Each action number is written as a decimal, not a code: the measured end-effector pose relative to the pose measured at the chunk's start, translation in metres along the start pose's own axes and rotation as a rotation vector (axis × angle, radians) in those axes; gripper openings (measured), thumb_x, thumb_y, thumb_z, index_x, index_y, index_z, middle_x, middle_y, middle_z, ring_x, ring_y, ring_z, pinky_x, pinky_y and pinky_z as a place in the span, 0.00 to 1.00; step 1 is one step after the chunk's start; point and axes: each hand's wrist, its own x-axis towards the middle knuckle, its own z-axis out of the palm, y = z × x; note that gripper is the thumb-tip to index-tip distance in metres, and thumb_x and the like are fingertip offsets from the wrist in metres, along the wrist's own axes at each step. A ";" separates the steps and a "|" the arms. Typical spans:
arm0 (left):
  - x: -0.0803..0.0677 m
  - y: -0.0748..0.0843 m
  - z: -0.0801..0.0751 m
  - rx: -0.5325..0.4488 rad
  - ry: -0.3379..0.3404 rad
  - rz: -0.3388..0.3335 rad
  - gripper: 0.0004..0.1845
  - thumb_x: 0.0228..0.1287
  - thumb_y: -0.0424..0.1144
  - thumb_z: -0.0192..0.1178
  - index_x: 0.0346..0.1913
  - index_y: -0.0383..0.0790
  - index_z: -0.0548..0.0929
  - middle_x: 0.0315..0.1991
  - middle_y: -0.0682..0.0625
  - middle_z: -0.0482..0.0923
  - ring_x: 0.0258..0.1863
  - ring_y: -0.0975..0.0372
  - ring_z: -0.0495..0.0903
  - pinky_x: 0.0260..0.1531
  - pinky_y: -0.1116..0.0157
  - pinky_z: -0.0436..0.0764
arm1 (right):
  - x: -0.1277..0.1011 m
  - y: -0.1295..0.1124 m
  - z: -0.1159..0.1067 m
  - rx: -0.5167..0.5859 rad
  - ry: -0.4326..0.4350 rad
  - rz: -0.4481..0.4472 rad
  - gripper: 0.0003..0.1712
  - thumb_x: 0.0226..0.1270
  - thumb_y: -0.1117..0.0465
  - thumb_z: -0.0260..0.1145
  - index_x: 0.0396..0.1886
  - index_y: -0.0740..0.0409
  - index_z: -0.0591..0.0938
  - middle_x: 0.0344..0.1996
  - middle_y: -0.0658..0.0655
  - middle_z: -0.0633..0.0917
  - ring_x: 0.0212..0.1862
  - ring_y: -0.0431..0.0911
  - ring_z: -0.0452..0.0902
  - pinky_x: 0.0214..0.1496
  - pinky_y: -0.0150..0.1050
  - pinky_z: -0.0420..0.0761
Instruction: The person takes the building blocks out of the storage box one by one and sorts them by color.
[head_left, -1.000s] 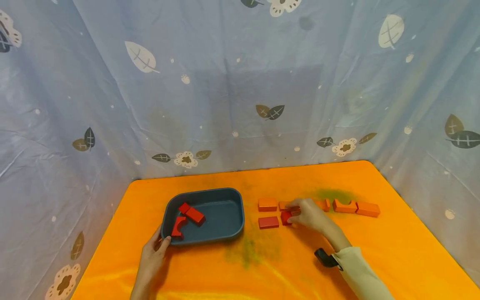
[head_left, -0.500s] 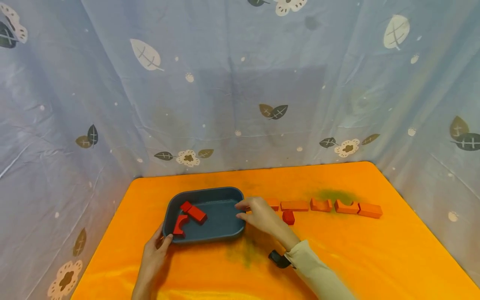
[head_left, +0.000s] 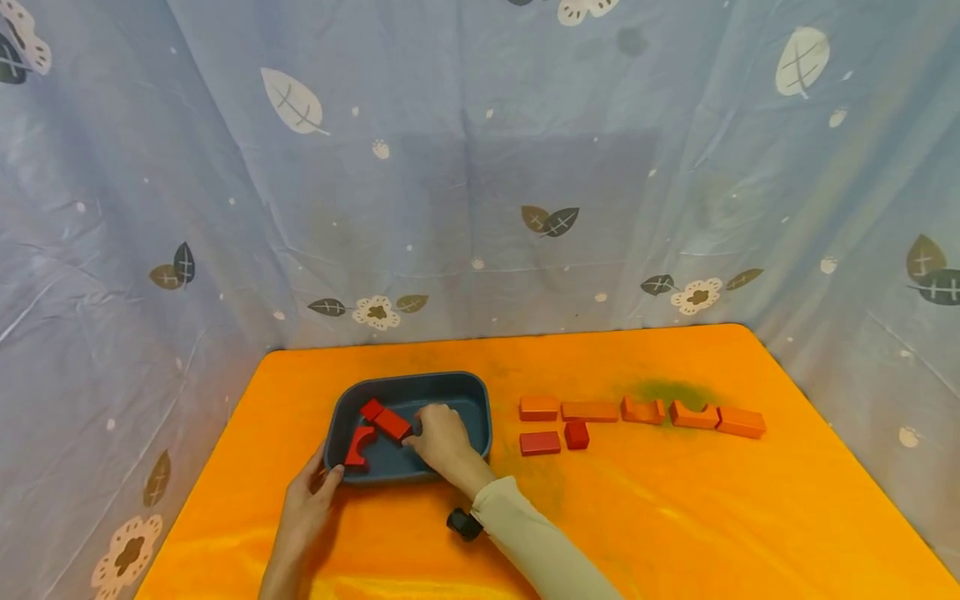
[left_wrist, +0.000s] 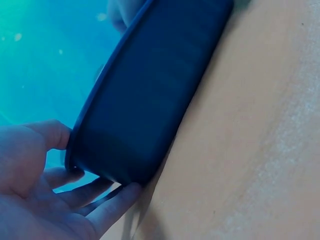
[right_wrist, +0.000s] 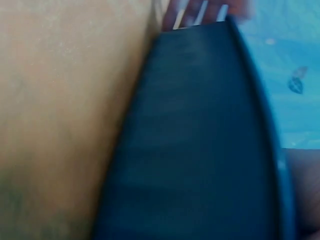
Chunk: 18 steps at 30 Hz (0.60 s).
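Observation:
In the head view my left hand (head_left: 303,504) holds the near left corner of a dark blue-grey tray (head_left: 405,479), thumb at the rim and fingers against the outer wall, as the left wrist view also shows. My right hand (head_left: 446,442) reaches down into the tray, thumb and forefinger apart at the right end of a red rectangular block (head_left: 392,424). A small red block (head_left: 371,409) touches that block's far end. Nearer the left wall lies a red arch block (head_left: 360,447). The right wrist view has mostly the tray's outer wall, with the right fingers out of sight.
Right of the tray, a row holds several orange blocks (head_left: 589,412), including two with curved cut-outs (head_left: 642,412). In front of them lie a red rectangular block (head_left: 540,443) and a red cube (head_left: 577,435). A patterned blue curtain (head_left: 480,208) surrounds the orange tabletop (head_left: 675,517).
My right hand has moved left from the red cube on the table, over the tray's right rim, to the red block inside. The left hand keeps its place on the tray.

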 end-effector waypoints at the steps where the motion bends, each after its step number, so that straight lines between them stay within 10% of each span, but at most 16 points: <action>1: 0.000 0.000 0.000 0.001 0.001 0.000 0.34 0.78 0.42 0.48 0.77 0.34 0.48 0.75 0.35 0.52 0.69 0.42 0.62 0.63 0.53 0.70 | 0.002 -0.002 0.003 -0.026 0.009 0.003 0.14 0.51 0.54 0.79 0.33 0.59 0.88 0.27 0.53 0.86 0.30 0.46 0.81 0.32 0.36 0.80; 11: 0.000 -0.003 0.004 0.046 0.033 0.044 0.33 0.77 0.42 0.50 0.76 0.32 0.52 0.71 0.31 0.60 0.65 0.42 0.69 0.54 0.66 0.78 | 0.017 -0.007 0.022 -0.153 0.032 -0.033 0.17 0.51 0.57 0.80 0.15 0.53 0.79 0.14 0.47 0.74 0.18 0.41 0.72 0.20 0.31 0.71; 18: 0.000 -0.001 0.000 0.019 0.015 0.008 0.34 0.77 0.42 0.49 0.77 0.35 0.50 0.73 0.34 0.58 0.66 0.44 0.67 0.54 0.68 0.77 | 0.016 0.003 0.003 -0.095 0.084 -0.112 0.09 0.51 0.64 0.78 0.34 0.58 0.90 0.29 0.52 0.86 0.31 0.45 0.81 0.33 0.33 0.81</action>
